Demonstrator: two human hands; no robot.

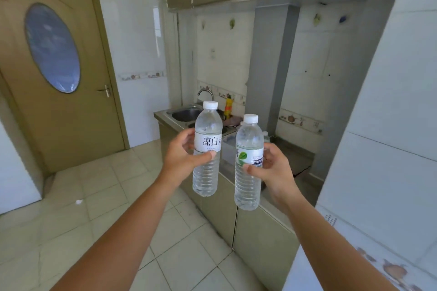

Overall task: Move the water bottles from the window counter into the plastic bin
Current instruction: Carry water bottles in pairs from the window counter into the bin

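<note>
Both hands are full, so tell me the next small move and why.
Probably carry both bottles forward toward the clear bin partly visible on the counter behind them. The left hand grips one upright bottle, the right hand the other, both capped and held in mid-air, so nothing remains to pick up first.

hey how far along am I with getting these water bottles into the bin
Mid-carry. Done: two bottles are picked up. In hand: your left hand grips one capped bottle upright, and your right hand grips the other bottle, both held in the air over the kitchen floor near the sink counter. Left: setting them in the bin, which I can't clearly make out here.
</note>
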